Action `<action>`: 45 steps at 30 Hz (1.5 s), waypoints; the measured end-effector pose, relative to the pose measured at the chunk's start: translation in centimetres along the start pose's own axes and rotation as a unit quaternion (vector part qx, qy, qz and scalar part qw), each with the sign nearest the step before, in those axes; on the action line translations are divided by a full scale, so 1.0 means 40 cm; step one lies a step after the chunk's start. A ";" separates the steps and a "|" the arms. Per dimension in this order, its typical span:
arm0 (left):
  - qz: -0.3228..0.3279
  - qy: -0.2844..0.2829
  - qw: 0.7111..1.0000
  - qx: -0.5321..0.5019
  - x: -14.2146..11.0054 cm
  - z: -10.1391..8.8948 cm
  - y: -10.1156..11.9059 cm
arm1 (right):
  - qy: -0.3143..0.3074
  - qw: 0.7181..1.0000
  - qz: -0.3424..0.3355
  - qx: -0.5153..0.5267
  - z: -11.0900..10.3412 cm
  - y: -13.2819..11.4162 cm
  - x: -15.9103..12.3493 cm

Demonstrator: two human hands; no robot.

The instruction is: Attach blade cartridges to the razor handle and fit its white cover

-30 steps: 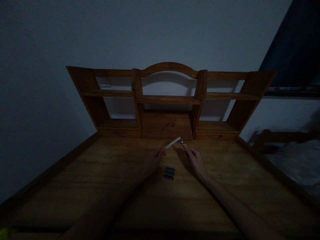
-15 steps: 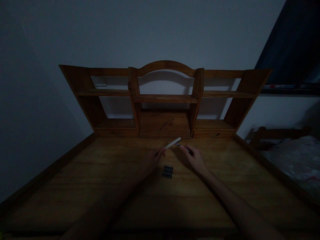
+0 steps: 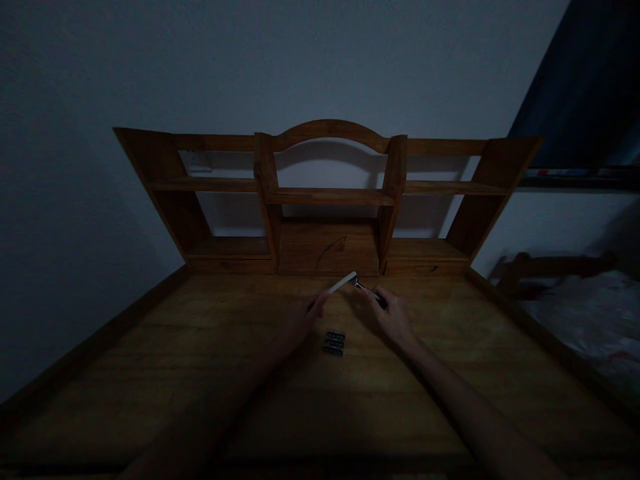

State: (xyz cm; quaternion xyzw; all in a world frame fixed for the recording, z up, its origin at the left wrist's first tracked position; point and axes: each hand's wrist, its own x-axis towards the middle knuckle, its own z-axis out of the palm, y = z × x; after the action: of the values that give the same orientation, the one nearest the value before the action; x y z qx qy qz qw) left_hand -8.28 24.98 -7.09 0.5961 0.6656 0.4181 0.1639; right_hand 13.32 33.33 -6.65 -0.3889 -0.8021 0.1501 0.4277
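Observation:
Above the wooden desk (image 3: 210, 373), my left hand (image 3: 303, 319) is closed on a slim white stick-like piece (image 3: 343, 282), which tilts up to the right. My right hand (image 3: 393, 317) grips a small tool with a dark handle (image 3: 380, 300) and a shiny metal head (image 3: 355, 282); its exact kind is too dark to tell. That metal head is at the far end of the white piece, apparently touching it. Below and between my hands, a small dark pack (image 3: 334, 343) with several ribbed rows lies flat on the desk.
A wooden shelf unit (image 3: 330, 196) with small drawers (image 3: 425, 268) stands along the desk's back edge, against the wall. Raised wooden borders run along both sides. On the right are a dark curtain (image 3: 585, 87), a wooden chair-like frame (image 3: 560, 265) and a pale plastic-looking heap (image 3: 590, 320).
The tool's metal head has moved up against the white piece's tip, where a small gap showed before. The white piece has shifted slightly left and up.

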 end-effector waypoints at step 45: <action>-0.016 0.004 0.995 0.097 -0.001 0.004 0.015 | -0.012 0.989 0.015 -0.149 0.005 -0.017 -0.005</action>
State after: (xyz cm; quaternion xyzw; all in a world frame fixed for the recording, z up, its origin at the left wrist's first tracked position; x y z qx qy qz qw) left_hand -7.76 24.97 -6.76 0.5969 0.7130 0.3512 0.1092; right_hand 12.89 32.75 -6.48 -0.4584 -0.8145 0.0403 0.3533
